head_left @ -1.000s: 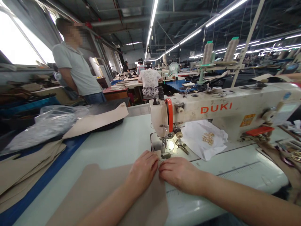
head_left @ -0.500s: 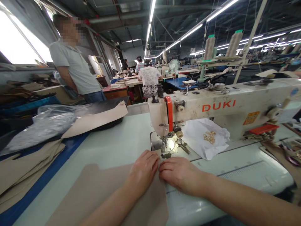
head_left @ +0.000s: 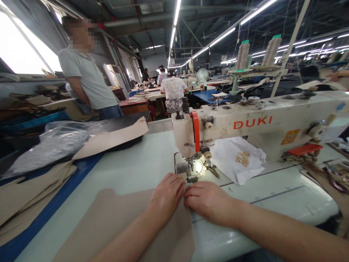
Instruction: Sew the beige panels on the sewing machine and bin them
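A tan fabric panel (head_left: pixel 114 222) lies flat on the pale sewing table (head_left: pixel 136 163) in front of me. My left hand (head_left: pixel 166 198) rests on its far right corner with the fingers curled down onto the cloth. My right hand (head_left: pixel 208 202) lies beside it, fingertips pinched on the same fabric edge, touching the left fingers. Both hands sit just before the presser foot (head_left: pixel 192 171) of a white DUKI sewing machine (head_left: pixel 251 123), under its small lamp.
A white cloth with small gold metal pieces (head_left: pixel 241 159) lies under the machine arm. Stacked tan panels (head_left: pixel 29 193) and a plastic bag (head_left: pixel 54 145) sit at left. A person in a grey shirt (head_left: pixel 87 80) stands at the left; other workers sit further back.
Hardly anything has moved: both hands stay pressed on the fabric corner at the presser foot. Only my view has shifted slightly.
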`<action>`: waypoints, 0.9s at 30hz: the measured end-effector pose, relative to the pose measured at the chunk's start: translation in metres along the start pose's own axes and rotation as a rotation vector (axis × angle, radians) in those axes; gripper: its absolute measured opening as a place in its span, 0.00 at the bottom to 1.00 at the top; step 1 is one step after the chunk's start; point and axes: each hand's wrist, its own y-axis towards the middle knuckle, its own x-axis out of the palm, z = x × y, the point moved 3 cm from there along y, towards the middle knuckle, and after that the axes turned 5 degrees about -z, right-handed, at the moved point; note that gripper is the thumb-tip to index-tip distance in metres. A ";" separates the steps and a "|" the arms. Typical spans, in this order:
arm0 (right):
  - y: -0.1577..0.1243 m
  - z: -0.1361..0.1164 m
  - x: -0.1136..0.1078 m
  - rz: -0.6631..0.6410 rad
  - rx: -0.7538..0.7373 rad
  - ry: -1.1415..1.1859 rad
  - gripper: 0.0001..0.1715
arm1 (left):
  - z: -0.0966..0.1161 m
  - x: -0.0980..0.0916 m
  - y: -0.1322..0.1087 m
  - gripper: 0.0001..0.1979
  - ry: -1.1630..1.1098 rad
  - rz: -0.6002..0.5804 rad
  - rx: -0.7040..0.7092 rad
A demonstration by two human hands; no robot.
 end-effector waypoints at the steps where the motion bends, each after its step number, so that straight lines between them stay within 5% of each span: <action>1: 0.000 0.000 0.000 0.000 0.001 -0.002 0.10 | 0.000 0.000 0.000 0.10 -0.001 0.005 -0.001; 27: 0.003 0.004 0.005 0.024 0.134 -0.066 0.05 | 0.003 -0.008 -0.006 0.08 -0.089 0.011 -0.049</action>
